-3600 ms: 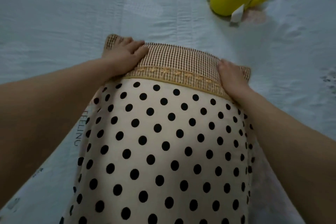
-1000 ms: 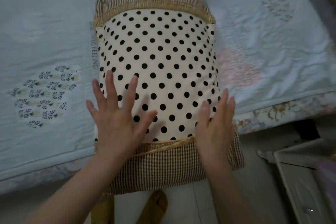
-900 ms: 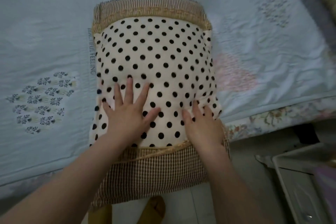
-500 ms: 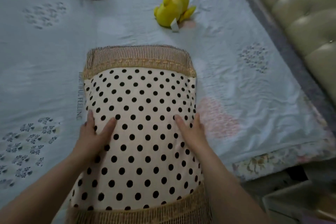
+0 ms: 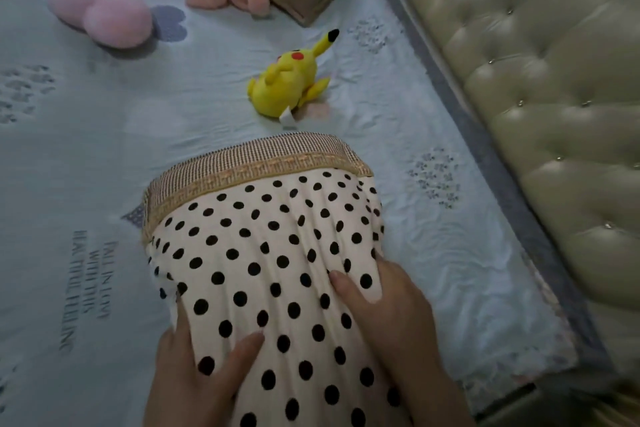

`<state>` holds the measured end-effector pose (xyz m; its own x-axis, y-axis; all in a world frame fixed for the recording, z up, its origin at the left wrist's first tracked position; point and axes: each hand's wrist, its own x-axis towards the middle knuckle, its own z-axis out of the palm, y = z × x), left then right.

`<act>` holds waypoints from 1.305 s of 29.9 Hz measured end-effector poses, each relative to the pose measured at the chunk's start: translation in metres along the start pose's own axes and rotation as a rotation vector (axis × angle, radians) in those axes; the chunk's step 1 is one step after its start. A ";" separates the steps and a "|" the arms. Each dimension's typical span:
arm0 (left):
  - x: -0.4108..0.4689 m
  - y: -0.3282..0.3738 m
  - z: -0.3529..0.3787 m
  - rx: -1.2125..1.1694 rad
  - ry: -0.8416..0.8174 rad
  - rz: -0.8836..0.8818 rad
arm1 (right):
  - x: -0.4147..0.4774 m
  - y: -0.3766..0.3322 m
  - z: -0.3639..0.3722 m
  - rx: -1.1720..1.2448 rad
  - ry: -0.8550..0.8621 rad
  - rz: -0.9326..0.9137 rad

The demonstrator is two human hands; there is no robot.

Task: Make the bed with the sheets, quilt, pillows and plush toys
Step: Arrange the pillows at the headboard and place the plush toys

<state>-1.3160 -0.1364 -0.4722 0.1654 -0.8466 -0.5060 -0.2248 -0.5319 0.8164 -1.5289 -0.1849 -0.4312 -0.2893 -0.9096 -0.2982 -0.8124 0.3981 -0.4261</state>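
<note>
One cream black-dotted pillow (image 5: 263, 253), brown checked border, lies lengthways on the pale blue printed sheet (image 5: 104, 149), near the padded beige headboard (image 5: 536, 80). Left hand (image 5: 197, 371) and right hand (image 5: 388, 308) clasp its sides, thumbs on top, probably to steer it towards its place.

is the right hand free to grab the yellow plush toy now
Probably not yet: the right hand grips the polka-dot pillow, whose far end lies between it and the yellow plush toy. Nothing else on the sheet blocks the way.

Open sheet (image 5: 86, 156) leftward; yellow plush (image 5: 287, 83) just beyond pillow (image 5: 263, 253)
</note>
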 end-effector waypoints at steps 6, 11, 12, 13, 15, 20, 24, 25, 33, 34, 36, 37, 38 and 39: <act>0.009 0.069 0.086 -0.102 0.004 0.062 | 0.058 0.042 -0.081 -0.034 0.109 -0.019; 0.018 0.096 0.151 -0.100 0.032 0.109 | 0.086 0.080 -0.126 -0.054 0.182 -0.033; 0.022 0.105 0.176 -0.099 0.025 0.124 | 0.100 0.095 -0.140 -0.053 0.200 -0.032; 0.025 0.113 0.190 -0.100 0.022 0.139 | 0.111 0.105 -0.149 -0.037 0.215 -0.033; 0.036 0.132 0.231 -0.080 0.020 0.177 | 0.140 0.131 -0.172 -0.026 0.262 -0.041; 0.068 0.176 0.300 -0.008 0.022 0.260 | 0.206 0.173 -0.215 -0.096 0.313 -0.071; 0.100 0.213 0.348 0.009 0.063 0.353 | 0.269 0.192 -0.244 -0.164 0.349 -0.090; 0.107 0.221 0.356 0.008 0.076 0.363 | 0.283 0.194 -0.249 -0.170 0.351 -0.099; 0.234 0.206 0.430 0.250 -0.058 0.102 | 0.426 0.237 -0.208 -0.209 0.083 0.113; 0.247 0.192 0.437 0.319 -0.118 0.024 | 0.437 0.250 -0.184 -0.262 0.002 0.168; 0.270 0.168 0.447 0.407 -0.160 -0.072 | 0.452 0.270 -0.129 -0.299 -0.084 0.224; 0.267 0.168 0.450 0.434 -0.164 -0.079 | 0.447 0.280 -0.119 -0.306 -0.050 0.240; 0.271 0.166 0.454 0.443 -0.150 -0.071 | 0.449 0.284 -0.108 -0.311 -0.010 0.236; 0.273 0.163 0.454 0.437 -0.130 -0.070 | 0.452 0.285 -0.098 -0.315 0.004 0.231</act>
<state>-1.7435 -0.4633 -0.6035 0.0793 -0.7888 -0.6095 -0.6057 -0.5237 0.5990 -1.9412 -0.4945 -0.6034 -0.4843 -0.8008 -0.3524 -0.8410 0.5371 -0.0648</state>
